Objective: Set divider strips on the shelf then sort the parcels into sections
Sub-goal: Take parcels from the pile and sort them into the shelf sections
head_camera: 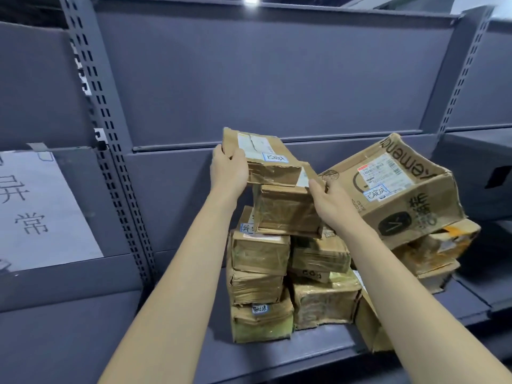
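1. Currently no divider strips are visible on the shelf (pixel 318 353); parcels sit in one unsorted stack (pixel 279 275) at mid-shelf. Judgement: task is early, with strip placement and nearly all sorting still to do.
2. Top parcel (pixel 267 159), a flat brown carton with a white label, sits at the very top of the stack, resting on or just above the carton under it; contact cannot be told.
3. Left hand (pixel 228 169): grip wrapped round the top parcel's left end, fingers curled over the near edge.
4. Right hand (pixel 329 200): grip at the top parcel's right near corner, fingers hidden behind the cardboard flap; it looks to hold that corner.
5. Orientation: the top parcel's long axis runs roughly left-right along the shelf, labelled face up, left far corner raised slightly, so it tilts down toward the viewer.
6. Right of the stack, touching it, a large printed carton (pixel 399 184) leans tilted on crushed parcels.
7. Left of the stack, in the neighbouring bay, a white paper sign (pixel 41 209) with handwritten characters.
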